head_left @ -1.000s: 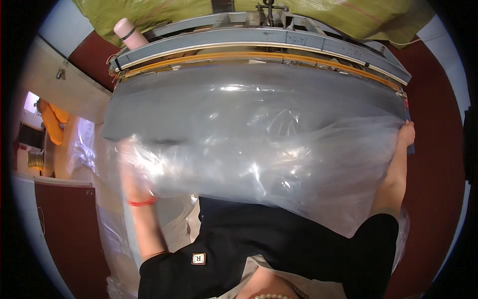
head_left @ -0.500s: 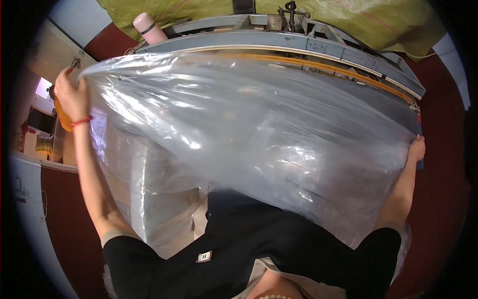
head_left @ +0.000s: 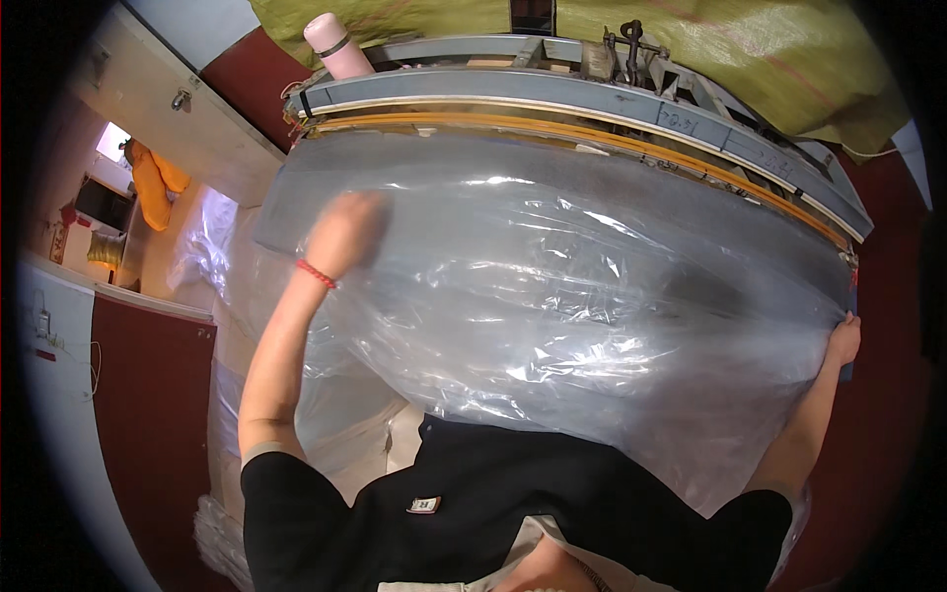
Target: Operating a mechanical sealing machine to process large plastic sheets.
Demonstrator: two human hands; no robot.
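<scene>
A large clear plastic sheet (head_left: 572, 326) lies spread over the grey table (head_left: 296, 212) of a long sealing machine (head_left: 592, 99). My left hand (head_left: 345, 232), with a red band at the wrist, is blurred and rests on the sheet near the table's left end; its fingers look curled, but the grip is unclear. My right hand (head_left: 843, 340) holds the sheet's edge at the table's far right end. The sheet hangs down over the near table edge to my black shirt (head_left: 513, 513).
A pink bottle (head_left: 335, 44) stands on the machine's back left corner. Green fabric (head_left: 750, 49) hangs behind the machine. More plastic-wrapped bundles (head_left: 227, 395) are stacked at my left, beside a dark red counter (head_left: 148, 414). An orange cloth (head_left: 153, 183) hangs far left.
My left hand came down from high at the far left onto the sheet over the table. The sheet, lifted before, now lies flatter on the table. My right hand stays at the right end.
</scene>
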